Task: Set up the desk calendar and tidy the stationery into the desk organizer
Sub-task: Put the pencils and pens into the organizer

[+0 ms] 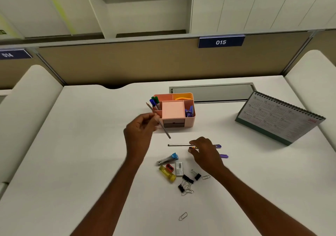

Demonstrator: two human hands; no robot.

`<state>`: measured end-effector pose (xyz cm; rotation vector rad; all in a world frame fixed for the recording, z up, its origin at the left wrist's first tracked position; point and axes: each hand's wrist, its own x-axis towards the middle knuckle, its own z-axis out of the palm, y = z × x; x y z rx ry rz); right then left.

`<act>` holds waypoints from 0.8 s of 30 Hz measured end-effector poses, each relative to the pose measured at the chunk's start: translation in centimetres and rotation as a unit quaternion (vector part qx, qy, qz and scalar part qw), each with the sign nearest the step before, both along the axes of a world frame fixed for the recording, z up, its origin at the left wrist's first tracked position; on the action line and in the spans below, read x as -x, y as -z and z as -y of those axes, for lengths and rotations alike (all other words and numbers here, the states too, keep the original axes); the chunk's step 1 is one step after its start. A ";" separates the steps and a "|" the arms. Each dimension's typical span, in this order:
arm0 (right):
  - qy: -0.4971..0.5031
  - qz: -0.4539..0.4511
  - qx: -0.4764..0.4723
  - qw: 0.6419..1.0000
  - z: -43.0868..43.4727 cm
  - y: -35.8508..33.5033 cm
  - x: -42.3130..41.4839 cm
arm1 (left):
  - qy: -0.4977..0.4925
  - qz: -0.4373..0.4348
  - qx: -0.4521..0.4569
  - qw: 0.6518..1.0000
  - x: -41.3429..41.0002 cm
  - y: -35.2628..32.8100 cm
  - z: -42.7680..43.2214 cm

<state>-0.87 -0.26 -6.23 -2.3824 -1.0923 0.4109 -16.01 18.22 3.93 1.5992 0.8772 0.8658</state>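
Observation:
A pink desk organizer (190,123) stands mid-desk with blue and green markers (154,102) in its left compartment, a pink note pad in the middle and blue clips at the right. My left hand (141,128) holds a grey pencil (164,129) tilted just left of the organizer. My right hand (203,151) rests over several pens (179,145) lying on the desk, fingers curled on them. The desk calendar (278,119) stands upright at the right.
In front of the pens lie a stapler (168,159), a yellow lighter-like item (167,173), a red sharpener (170,167), a staple box (179,168), black binder clips (187,180) and paper clips (183,216). A grey cable hatch (211,92) sits behind the organizer.

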 end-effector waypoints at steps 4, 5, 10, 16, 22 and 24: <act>-0.054 0.122 0.068 0.989 -1.4 1.3 -0.5 | -0.075 0.030 -0.032 0.996 -0.9 -0.8 -2.9; -0.066 0.139 0.086 0.984 -1.6 1.5 -0.6 | -0.090 0.033 -0.036 0.995 -1.2 -1.1 -3.6; -0.104 0.184 0.155 0.965 -2.2 1.7 -0.8 | -0.135 0.009 -0.069 0.988 -2.3 -1.4 -5.9; -0.117 0.194 0.185 0.956 -2.6 1.8 -0.8 | -0.147 -0.045 -0.068 0.986 -3.0 0.5 -7.0; -0.111 0.180 0.179 0.961 -2.9 1.9 -0.7 | -0.155 -0.101 -0.053 0.981 -3.8 2.9 -7.3; -0.108 0.171 0.174 0.964 -3.0 1.9 -0.8 | -0.157 -0.108 -0.040 0.981 -4.3 3.4 -7.3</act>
